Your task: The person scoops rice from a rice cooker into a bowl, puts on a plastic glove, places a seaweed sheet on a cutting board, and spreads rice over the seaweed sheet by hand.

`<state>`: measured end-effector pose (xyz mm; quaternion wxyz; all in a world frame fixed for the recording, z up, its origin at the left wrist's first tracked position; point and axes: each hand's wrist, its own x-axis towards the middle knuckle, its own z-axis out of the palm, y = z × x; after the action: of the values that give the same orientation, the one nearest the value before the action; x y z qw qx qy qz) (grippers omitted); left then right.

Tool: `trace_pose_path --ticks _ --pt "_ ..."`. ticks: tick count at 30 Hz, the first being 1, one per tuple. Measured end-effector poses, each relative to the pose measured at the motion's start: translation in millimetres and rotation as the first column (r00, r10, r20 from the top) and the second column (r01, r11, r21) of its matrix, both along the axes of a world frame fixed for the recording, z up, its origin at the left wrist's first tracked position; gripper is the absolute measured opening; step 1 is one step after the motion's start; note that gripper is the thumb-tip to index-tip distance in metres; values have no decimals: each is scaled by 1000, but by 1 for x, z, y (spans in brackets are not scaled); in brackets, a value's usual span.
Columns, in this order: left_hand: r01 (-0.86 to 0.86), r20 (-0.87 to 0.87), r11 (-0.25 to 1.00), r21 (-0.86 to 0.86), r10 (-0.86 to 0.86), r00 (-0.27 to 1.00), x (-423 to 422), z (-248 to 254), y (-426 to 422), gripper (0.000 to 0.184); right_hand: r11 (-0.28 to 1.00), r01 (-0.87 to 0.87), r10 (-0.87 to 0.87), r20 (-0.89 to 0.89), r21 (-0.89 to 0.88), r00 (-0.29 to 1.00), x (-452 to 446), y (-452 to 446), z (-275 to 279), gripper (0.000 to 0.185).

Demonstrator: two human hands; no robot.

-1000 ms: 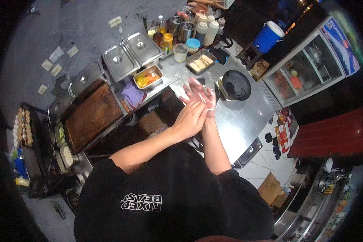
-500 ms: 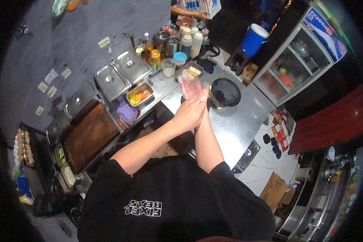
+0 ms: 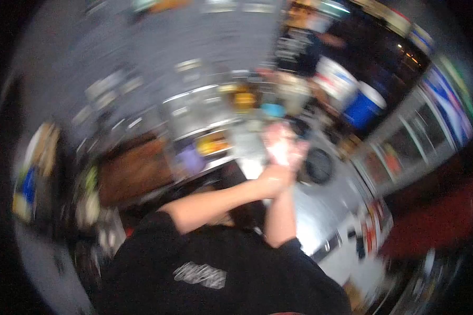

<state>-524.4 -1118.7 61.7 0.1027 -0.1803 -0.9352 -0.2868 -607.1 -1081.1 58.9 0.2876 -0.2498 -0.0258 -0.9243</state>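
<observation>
My left hand [image 3: 276, 180] is closed around my right wrist, apparently gripping the cuff of a clear plastic glove. My right hand [image 3: 285, 146] points away from me, and its fingers seem stretched out inside the thin, shiny plastic glove [image 3: 279, 137]. Motion blur hides the finger detail. Both hands are over the steel counter [image 3: 320, 210]. Just right of them lies a round black pan [image 3: 318, 166].
Left of my hands are a steel container of chopped yellow and orange food [image 3: 214, 145], a purple cloth [image 3: 191, 159] and a brown flat surface [image 3: 134, 170]. Behind stand a blue drink cooler [image 3: 364, 105], a display fridge [image 3: 404, 139] and a person [image 3: 295, 48] near a white box [image 3: 335, 79].
The view has swung, and everything is smeared. My left hand has slid from the right hand down toward its wrist. More of the person with the white box shows.
</observation>
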Motion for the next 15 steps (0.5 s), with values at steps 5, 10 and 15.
trace_pose_path --ticks 5,10,15 --pt "-51 -237 996 -74 32 971 37 21 -62 15 922 -386 386 189 -42 903 -123 -26 -127 51" --pt "-193 -324 981 16 188 927 57 22 -141 21 922 -378 383 -364 90 849 -38 -159 -19 89" --pt "-365 -259 924 110 382 887 108 29 -252 21 740 -480 534 22 470 845 -4 -287 -18 42"
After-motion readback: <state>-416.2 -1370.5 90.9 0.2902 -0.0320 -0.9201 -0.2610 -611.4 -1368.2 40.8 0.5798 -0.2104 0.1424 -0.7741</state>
